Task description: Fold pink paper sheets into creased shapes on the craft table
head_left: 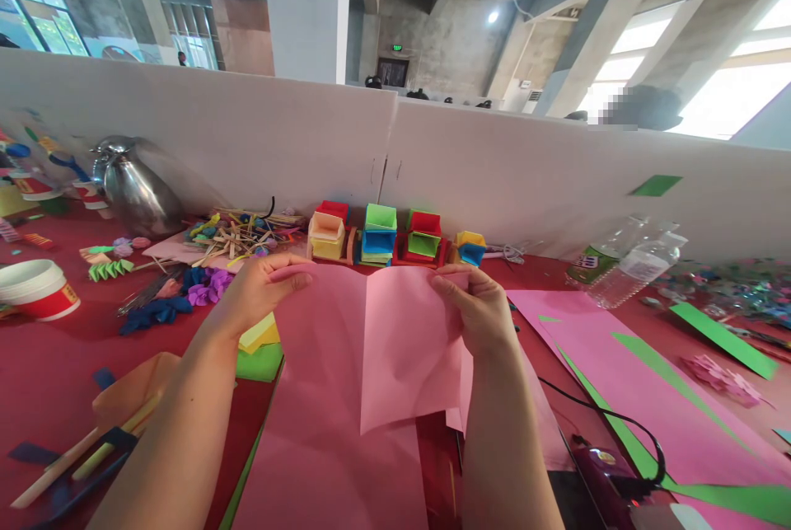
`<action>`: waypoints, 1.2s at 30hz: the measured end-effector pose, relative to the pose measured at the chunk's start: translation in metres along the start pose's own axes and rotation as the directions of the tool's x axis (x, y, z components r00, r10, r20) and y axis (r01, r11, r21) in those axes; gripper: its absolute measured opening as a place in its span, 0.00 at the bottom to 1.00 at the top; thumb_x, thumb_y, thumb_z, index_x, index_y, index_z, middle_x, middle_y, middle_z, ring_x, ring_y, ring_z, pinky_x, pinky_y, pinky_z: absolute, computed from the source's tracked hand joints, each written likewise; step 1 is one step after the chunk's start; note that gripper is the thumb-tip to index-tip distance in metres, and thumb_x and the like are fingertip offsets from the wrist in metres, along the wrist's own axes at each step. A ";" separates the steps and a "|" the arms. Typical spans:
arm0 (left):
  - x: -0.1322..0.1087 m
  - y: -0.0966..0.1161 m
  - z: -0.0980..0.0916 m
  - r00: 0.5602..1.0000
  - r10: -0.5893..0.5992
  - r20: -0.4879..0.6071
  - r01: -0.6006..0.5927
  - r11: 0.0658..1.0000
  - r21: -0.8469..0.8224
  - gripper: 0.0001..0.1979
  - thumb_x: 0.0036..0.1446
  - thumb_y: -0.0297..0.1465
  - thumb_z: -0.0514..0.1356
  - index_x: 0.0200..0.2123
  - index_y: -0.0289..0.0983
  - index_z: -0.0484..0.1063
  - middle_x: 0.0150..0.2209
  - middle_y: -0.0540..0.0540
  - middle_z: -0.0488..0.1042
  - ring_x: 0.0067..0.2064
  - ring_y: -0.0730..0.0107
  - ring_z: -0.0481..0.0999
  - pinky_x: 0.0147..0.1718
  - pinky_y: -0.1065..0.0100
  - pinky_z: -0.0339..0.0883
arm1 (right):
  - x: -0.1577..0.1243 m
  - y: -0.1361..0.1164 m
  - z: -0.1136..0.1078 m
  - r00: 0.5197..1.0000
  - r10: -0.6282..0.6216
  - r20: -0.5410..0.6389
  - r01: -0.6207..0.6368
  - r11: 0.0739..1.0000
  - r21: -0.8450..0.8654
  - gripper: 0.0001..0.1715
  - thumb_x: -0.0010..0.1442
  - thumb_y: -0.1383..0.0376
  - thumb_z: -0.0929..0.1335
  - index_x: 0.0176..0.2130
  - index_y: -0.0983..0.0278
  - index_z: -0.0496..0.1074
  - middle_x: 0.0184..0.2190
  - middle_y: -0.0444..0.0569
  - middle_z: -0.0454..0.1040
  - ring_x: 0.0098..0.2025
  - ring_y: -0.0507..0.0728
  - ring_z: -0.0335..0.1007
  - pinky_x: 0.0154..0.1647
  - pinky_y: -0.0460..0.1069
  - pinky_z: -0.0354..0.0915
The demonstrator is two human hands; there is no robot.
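A sheet of pink paper (408, 349) with a crease down its middle is held up in front of me. My left hand (263, 295) pinches its upper left corner between thumb and fingers. At the upper right corner, my right hand (485, 307) grips it the same way. Below it lies more pink paper (334, 480); where the two overlap on the left, the border is hard to make out. Yellow paper (260, 334) and green paper (259, 363) lie beside my left wrist.
Small coloured paper boxes (380, 233) stand along the white partition (494, 167). A steel jug (139, 188) and paper cups (40, 291) are on the left. Plastic bottles (639, 262), pink sheets with green scraps (655, 365) and a dark device with a cable (609, 472) are on the right.
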State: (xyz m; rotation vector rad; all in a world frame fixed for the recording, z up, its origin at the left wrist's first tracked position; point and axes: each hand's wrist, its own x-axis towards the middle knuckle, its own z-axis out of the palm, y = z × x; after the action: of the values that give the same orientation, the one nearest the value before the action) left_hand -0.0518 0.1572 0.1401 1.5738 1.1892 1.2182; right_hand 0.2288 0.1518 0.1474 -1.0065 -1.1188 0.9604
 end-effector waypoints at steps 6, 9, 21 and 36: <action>0.003 -0.005 -0.008 0.990 -0.027 -0.139 0.033 0.999 0.041 0.16 0.47 0.43 0.60 0.30 0.36 0.73 0.25 0.51 0.73 0.26 0.72 0.69 0.23 0.75 0.61 | 0.004 0.002 -0.004 0.993 -0.077 -0.094 0.076 0.997 -0.009 0.10 0.38 0.64 0.75 0.25 0.63 0.73 0.22 0.40 0.72 0.24 0.48 0.63 0.27 0.44 0.61; 0.003 -0.004 -0.008 0.985 -0.075 -0.156 0.076 0.997 -0.002 0.16 0.45 0.43 0.61 0.29 0.36 0.72 0.24 0.51 0.72 0.24 0.73 0.69 0.21 0.75 0.61 | 0.005 0.003 -0.004 0.989 -0.086 -0.123 0.086 0.996 -0.002 0.10 0.38 0.65 0.75 0.24 0.63 0.74 0.22 0.41 0.73 0.25 0.49 0.65 0.28 0.45 0.62; 0.005 -0.005 -0.006 0.981 -0.114 -0.159 0.122 0.992 0.039 0.15 0.45 0.43 0.60 0.28 0.36 0.73 0.22 0.52 0.72 0.21 0.74 0.68 0.20 0.74 0.60 | 0.007 0.006 -0.001 0.986 -0.087 -0.143 0.094 0.995 0.040 0.08 0.38 0.66 0.75 0.24 0.63 0.74 0.23 0.41 0.74 0.26 0.48 0.67 0.30 0.44 0.63; 0.004 -0.001 -0.001 0.960 -0.219 -0.174 0.207 0.975 -0.085 0.16 0.42 0.41 0.62 0.32 0.37 0.75 0.21 0.51 0.74 0.21 0.70 0.70 0.21 0.72 0.62 | 0.006 0.003 0.002 0.983 0.014 -0.185 -0.007 0.999 0.038 0.12 0.35 0.63 0.75 0.24 0.63 0.73 0.19 0.40 0.72 0.19 0.48 0.63 0.20 0.44 0.59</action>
State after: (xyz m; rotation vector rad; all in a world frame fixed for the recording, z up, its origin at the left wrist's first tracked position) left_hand -0.0523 0.1615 0.1406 1.2693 1.3823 1.2647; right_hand 0.2272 0.1583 0.1466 -1.0498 -0.9384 0.8734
